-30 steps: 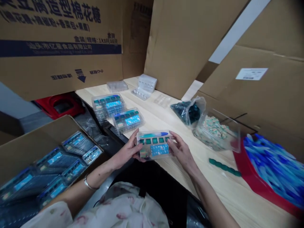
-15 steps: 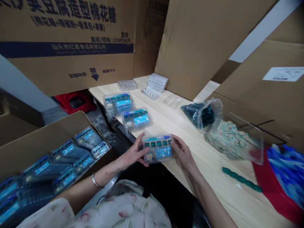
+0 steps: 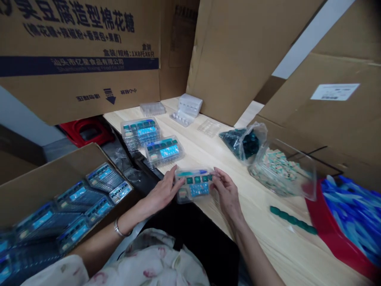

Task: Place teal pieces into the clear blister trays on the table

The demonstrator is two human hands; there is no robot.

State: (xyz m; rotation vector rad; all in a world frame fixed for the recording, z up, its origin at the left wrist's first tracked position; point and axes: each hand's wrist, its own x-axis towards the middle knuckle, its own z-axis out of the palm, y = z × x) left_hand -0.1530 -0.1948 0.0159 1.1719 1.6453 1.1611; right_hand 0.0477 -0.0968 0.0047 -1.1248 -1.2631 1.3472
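Note:
A clear plastic blister pack (image 3: 194, 190) is held between my two hands at the near edge of the table. Inside it I see a blue pen-like piece along the top, a row of dark green squares and a light blue patterned rectangle. My left hand (image 3: 166, 188) grips its left side, thumb on the front. My right hand (image 3: 225, 187) holds the right edge, thumb and fingertips at the upper right corner. Just beyond are two stacks of similar filled packs, a nearer stack (image 3: 164, 151) and a farther stack (image 3: 140, 133).
An open carton (image 3: 98, 153) of filled packs stands at left. Rightward on the table (image 3: 258, 234) are a bag of dark green pieces (image 3: 241, 141), a clear tub (image 3: 311, 178) of small pieces, a green strip (image 3: 293, 219) and a red bin (image 3: 330, 234) of blue pieces. Empty trays (image 3: 186, 110) lie behind.
The view has turned slightly right, so the surroundings sit farther left. Both hands still hold the pack; my left thumb now lies higher, over the left end of the green row.

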